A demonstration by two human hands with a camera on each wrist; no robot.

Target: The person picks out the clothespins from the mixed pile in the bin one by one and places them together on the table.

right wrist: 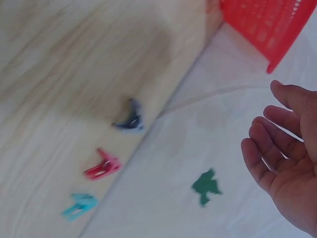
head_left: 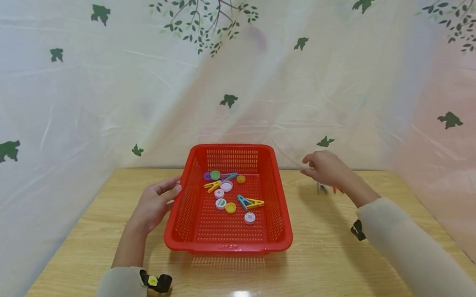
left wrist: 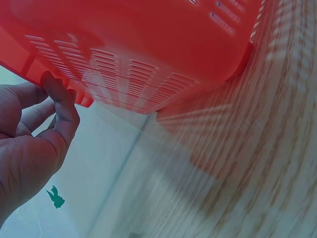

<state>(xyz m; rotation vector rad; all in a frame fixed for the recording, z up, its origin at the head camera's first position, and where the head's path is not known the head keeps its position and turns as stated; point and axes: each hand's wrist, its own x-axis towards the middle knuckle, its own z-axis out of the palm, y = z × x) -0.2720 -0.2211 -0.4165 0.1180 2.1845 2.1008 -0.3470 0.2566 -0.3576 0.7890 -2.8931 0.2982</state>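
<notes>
A red plastic basket (head_left: pixel 234 249) stands on the table with several bottle caps (head_left: pixel 220 204) and several yellow and blue clothespins (head_left: pixel 254 202) inside. At its left side, my left hand (head_left: pixel 154 205) grips the rim; the left wrist view shows that hand (left wrist: pixel 42 126) with bent fingers at the basket's edge (left wrist: pixel 143 74). My right hand (head_left: pixel 326 166) hovers to the right of the basket, its fingers loosely bent and holding nothing. Below it lie a dark grey clothespin (right wrist: pixel 131 117), a red clothespin (right wrist: pixel 104 165) and a teal clothespin (right wrist: pixel 79 206), blurred in the right wrist view.
The wooden table (head_left: pixel 324 263) runs back to a pale curtain (head_left: pixel 166 103) printed with leaves, which also closes off both sides. A dark wrist camera (head_left: pixel 158 282) sits on the left sleeve, and another (head_left: pixel 358 230) on the right sleeve.
</notes>
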